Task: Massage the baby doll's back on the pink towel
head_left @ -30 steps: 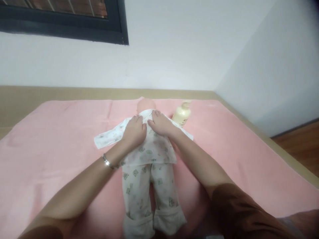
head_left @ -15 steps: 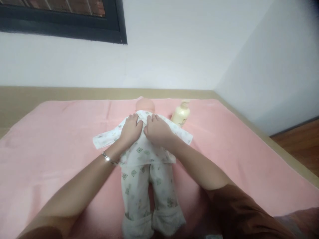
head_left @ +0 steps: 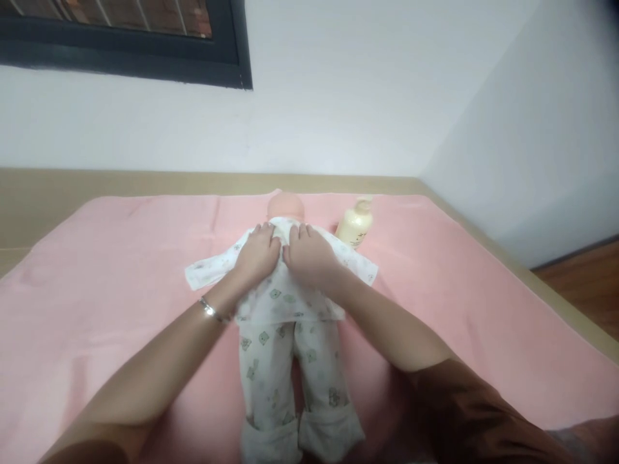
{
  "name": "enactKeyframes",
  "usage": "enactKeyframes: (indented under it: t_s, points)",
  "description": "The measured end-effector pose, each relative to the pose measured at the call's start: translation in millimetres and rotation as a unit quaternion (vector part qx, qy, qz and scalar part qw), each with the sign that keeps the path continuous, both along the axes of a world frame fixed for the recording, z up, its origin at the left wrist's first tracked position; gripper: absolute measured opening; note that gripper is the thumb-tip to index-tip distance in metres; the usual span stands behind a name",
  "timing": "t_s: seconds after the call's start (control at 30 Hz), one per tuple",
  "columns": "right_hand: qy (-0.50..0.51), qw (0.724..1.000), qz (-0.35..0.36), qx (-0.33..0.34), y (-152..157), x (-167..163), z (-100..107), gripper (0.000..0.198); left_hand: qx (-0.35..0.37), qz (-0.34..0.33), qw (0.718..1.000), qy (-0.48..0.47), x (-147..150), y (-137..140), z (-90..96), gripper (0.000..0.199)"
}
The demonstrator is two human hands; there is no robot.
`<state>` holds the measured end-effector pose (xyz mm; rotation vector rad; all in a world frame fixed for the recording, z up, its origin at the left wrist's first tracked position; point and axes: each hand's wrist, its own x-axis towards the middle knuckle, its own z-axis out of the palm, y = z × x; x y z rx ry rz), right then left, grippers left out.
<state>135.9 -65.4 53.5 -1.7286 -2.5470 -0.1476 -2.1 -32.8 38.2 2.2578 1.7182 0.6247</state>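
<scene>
A baby doll (head_left: 286,205) lies on a pink sheet with its bald, rounded head at the far end. It wears a white patterned top (head_left: 275,296) with long sleeves spread to both sides, and matching trousers (head_left: 271,361) with turned-up cuffs. My left hand (head_left: 258,251) rests flat on the left of the doll's upper body, fingers extended. Beside it, my right hand (head_left: 309,254) lies on the right of the upper body, its fingers stretched toward the neck. The thumbs are close together near the middle. Neither hand grips the cloth visibly.
A pale yellow pump bottle (head_left: 355,225) stands on the sheet right of the doll's head. The pink sheet (head_left: 120,270) covers a surface with a beige edge (head_left: 193,180). White walls and a dark window frame (head_left: 145,61) rise behind; wooden flooring (head_left: 585,277) shows at right.
The collar fabric near my fingertips looks flatter, where a fold showed before. Both hands stay on the doll's upper body. The whole view has shifted slightly.
</scene>
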Motion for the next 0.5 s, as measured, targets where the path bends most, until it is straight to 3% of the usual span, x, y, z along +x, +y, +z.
enactKeyframes:
  t_s: [0.2,0.37,0.5]
  points:
    - [0.006,1.0,0.025,0.004,-5.5,-8.3,-1.7,0.057,-0.002,0.015,1.0,0.014,-5.1,8.9,2.7,0.04]
    - [0.109,0.988,-0.103,-0.034,25.8,4.6,-3.2,0.066,0.008,0.007,0.996,0.086,6.7,-9.8,4.9,0.048]
    - [0.142,0.983,-0.104,-0.042,38.0,11.2,-4.3,0.06,0.009,-0.029,0.995,0.093,10.2,-20.1,9.4,0.045]
